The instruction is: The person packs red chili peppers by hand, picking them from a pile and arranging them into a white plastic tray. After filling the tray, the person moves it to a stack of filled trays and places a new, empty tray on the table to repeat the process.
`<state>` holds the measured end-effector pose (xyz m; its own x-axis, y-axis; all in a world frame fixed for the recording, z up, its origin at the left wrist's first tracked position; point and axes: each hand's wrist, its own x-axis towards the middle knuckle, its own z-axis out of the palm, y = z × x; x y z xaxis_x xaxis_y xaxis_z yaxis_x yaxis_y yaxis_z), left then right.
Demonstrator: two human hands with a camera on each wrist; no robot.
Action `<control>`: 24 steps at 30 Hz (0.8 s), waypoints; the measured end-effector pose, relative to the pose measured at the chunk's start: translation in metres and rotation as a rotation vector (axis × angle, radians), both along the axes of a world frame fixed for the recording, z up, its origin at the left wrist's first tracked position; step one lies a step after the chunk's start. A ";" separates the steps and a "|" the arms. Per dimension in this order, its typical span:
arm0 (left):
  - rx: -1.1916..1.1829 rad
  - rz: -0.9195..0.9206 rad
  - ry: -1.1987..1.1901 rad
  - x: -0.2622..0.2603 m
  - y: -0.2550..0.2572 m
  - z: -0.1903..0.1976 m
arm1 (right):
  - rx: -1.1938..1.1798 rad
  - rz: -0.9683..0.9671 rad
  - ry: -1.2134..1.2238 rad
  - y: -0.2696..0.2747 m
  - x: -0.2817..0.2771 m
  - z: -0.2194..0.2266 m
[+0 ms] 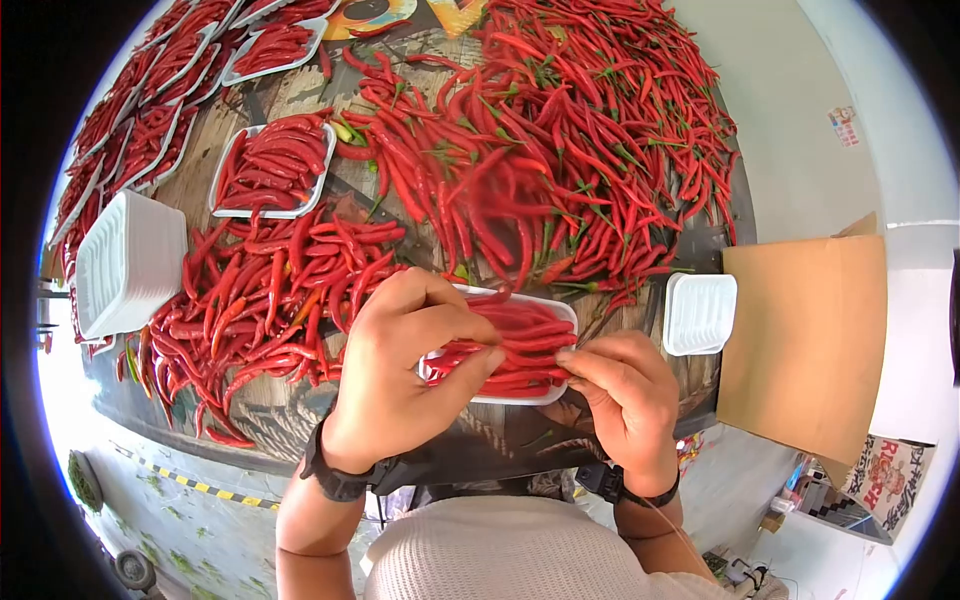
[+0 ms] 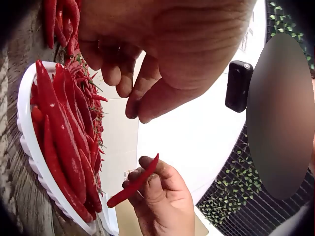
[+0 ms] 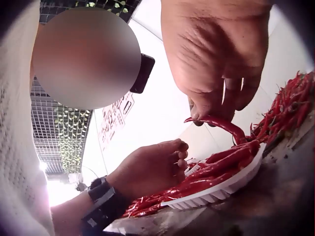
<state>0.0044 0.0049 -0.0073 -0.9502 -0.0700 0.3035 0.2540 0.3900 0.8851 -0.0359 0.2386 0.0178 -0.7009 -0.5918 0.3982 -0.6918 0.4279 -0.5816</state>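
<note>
A white ribbed foam tray filled with red chili peppers lies on the table in front of me. My right hand is at the tray's right side, pinching a single red chili pepper between thumb and fingertips. The right wrist view shows this curved pepper raised over the tray's contents. Above the left part of the tray hovers my left hand, fingers loosely bent, thumb and index tips close together. Nothing shows between those fingertips in the left wrist view.
Loose red chilies lie left of the tray; a big heap with green stems spreads behind. A filled tray and more filled trays stand back left. Empty trays are stacked left and right, beside a cardboard box.
</note>
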 end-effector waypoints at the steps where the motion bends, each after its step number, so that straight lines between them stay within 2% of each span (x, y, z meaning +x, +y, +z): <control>1: 0.003 0.010 0.005 0.000 0.000 -0.001 | 0.003 0.005 0.000 -0.002 -0.002 0.000; 10: -0.017 -0.008 -0.009 0.000 -0.001 -0.002 | 0.057 0.034 -0.028 -0.012 -0.012 -0.013; 15: -0.031 -0.032 -0.009 -0.001 -0.001 -0.003 | 0.055 -0.106 -0.082 0.000 -0.011 -0.012; 24: -0.098 -0.077 -0.038 -0.005 0.001 -0.006 | 0.110 -0.177 -0.150 0.016 -0.013 -0.024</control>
<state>-0.0004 0.0061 -0.0138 -0.9627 0.0322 0.2688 0.2535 0.4553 0.8535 -0.0490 0.2549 -0.0064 -0.8436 -0.4888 0.2222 -0.5103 0.6010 -0.6152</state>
